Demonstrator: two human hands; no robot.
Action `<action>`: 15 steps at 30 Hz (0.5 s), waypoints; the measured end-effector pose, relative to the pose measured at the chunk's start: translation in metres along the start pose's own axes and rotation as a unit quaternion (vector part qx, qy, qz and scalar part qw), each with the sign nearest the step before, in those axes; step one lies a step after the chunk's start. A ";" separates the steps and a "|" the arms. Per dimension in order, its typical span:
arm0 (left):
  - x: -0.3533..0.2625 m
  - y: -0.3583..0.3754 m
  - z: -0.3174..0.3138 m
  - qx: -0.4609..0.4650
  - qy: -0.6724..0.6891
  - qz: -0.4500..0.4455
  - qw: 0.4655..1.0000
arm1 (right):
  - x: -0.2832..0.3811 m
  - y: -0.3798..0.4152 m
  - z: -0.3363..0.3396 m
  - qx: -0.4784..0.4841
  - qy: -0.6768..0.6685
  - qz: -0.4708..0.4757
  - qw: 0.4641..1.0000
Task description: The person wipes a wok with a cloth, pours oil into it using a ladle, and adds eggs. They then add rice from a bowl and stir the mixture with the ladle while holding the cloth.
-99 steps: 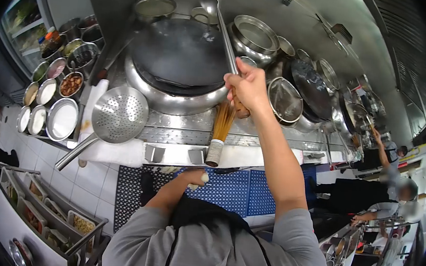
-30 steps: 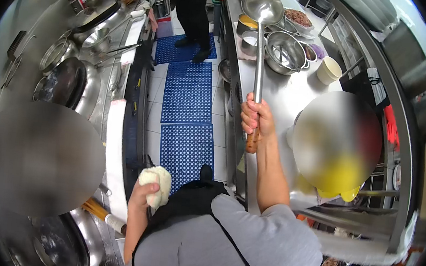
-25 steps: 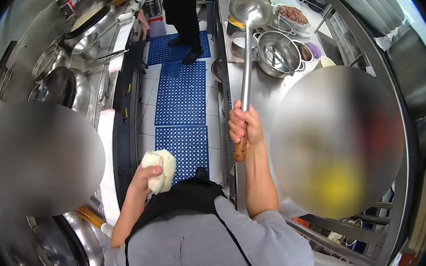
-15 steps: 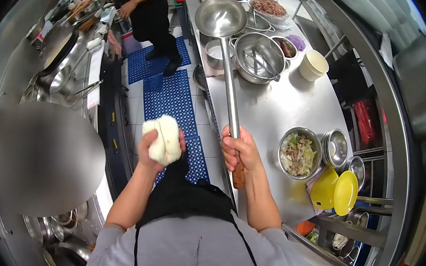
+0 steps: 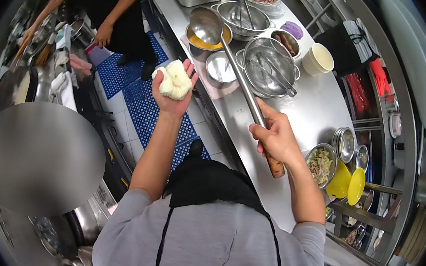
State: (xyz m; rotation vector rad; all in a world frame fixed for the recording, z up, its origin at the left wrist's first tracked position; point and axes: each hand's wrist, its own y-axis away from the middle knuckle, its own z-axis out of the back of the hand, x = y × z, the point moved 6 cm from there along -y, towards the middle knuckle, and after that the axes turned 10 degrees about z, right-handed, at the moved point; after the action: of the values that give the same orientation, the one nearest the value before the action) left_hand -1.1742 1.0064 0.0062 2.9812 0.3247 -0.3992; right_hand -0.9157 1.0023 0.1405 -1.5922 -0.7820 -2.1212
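Observation:
My left hand point(image 5: 176, 104) is raised over the floor with a folded pale cloth point(image 5: 175, 80) in its palm, the thumb on one side and fingertips showing beyond it. My right hand point(image 5: 276, 133) grips the long handle of a metal ladle point(image 5: 206, 25) just above its wooden end. The ladle's bowl is at the rim of a steel pot point(image 5: 196, 52) of orange liquid, over the counter's left edge. Below that pot sits a small steel bowl point(image 5: 221, 67). A mesh strainer with a utensil in it point(image 5: 266, 66) lies right of the ladle handle.
A co-worker point(image 5: 113, 8) stands at the upper left beside the stove. The steel counter point(image 5: 230, 115) carries meat trays, a cream tub point(image 5: 317, 59), a bowl of shredded vegetables point(image 5: 320, 166) and a yellow container point(image 5: 339, 180). Blue mats point(image 5: 149, 107) cover part of the floor.
The view has shifted along the counter. The ladle's bowl has come down to the orange liquid's pot, which now shows. My left hand has moved forward and its fingers have loosened around the cloth.

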 end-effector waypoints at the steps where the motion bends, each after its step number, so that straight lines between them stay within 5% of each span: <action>1: -0.003 -0.014 0.005 -0.007 -0.003 0.003 1.000 | 0.003 -0.008 -0.001 0.004 0.017 -0.008 1.000; 11: -0.008 -0.083 0.042 -0.059 -0.017 0.031 0.998 | 0.034 -0.049 0.007 0.013 0.052 -0.130 0.990; 15: -0.011 -0.083 0.045 -0.033 -0.041 0.047 0.997 | 0.047 -0.063 0.015 0.016 -0.076 -0.198 0.977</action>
State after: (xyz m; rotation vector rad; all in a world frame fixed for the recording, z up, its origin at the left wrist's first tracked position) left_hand -1.2149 1.0783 -0.0412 2.8923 0.1843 -0.4899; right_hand -0.9554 1.0619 0.1761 -1.7096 -1.2692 -2.2508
